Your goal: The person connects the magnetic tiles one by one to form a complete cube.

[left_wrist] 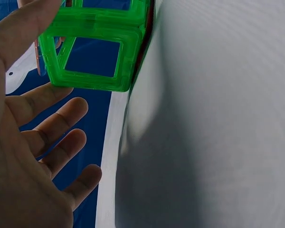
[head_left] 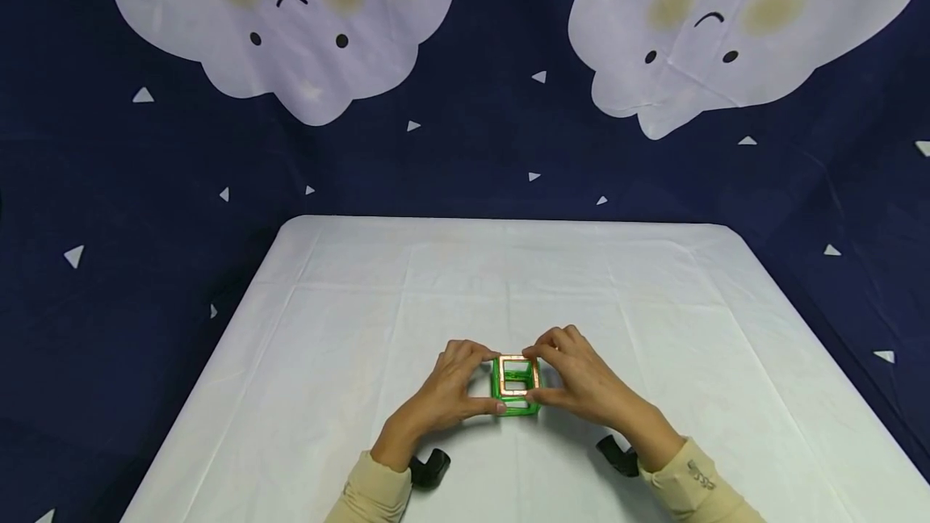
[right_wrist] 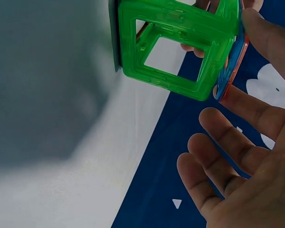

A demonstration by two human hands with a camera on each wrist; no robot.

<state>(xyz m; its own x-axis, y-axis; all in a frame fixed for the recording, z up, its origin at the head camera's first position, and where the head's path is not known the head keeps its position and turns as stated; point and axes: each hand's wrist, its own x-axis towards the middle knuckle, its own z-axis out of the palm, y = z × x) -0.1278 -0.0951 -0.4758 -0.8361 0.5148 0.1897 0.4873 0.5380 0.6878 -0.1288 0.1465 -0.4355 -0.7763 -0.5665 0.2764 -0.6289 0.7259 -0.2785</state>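
Observation:
A small cube of green see-through square frames (head_left: pixel 517 411), like magnetic tiles, stands on the white table. On top of it is an orange square tile (head_left: pixel 503 378), set slightly off the cube's edges. Thumb and index finger of my left hand (head_left: pixel 450 394) grip the cube's left side; its other fingers are spread in the left wrist view. My right hand (head_left: pixel 584 378) pinches the orange tile at its right edge between thumb and index finger. In the right wrist view a blue layer (right_wrist: pixel 235 52) shows along the tile. A dark red strip (left_wrist: pixel 145 40) lies under the green frames.
The white table (head_left: pixel 349 297) has faint fold lines. Behind it hangs a dark blue cloth (head_left: pixel 479 160) with white clouds and triangles. Black curved pieces (head_left: pixel 430 470) sit at both wrists, by the beige sleeves (head_left: pixel 374 491).

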